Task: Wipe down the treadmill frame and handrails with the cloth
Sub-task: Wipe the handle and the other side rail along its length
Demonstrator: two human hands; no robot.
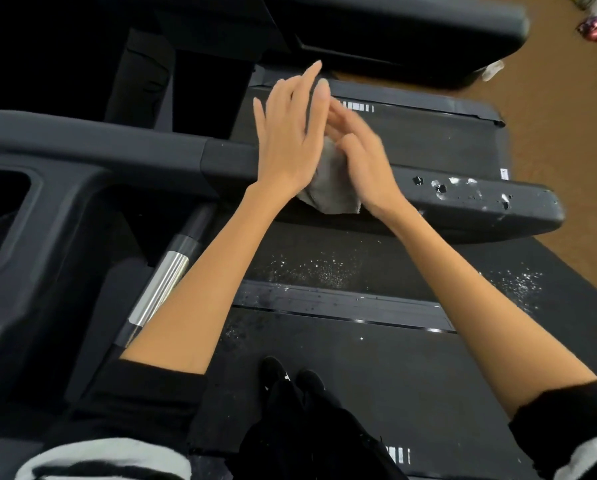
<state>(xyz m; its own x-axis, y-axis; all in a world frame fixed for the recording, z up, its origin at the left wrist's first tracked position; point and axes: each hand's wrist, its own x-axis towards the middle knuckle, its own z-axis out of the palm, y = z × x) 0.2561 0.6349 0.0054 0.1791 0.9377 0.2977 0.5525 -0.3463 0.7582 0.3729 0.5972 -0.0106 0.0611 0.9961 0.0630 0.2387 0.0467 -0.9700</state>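
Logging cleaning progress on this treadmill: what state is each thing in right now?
cloth: grey, bunched, draped over the handrail between both hands
left hand: fingers straight, against the cloth
right hand: blurred, on the cloth
handrail: chipped and flecked white near its end
treadmill belt: speckled with white debris
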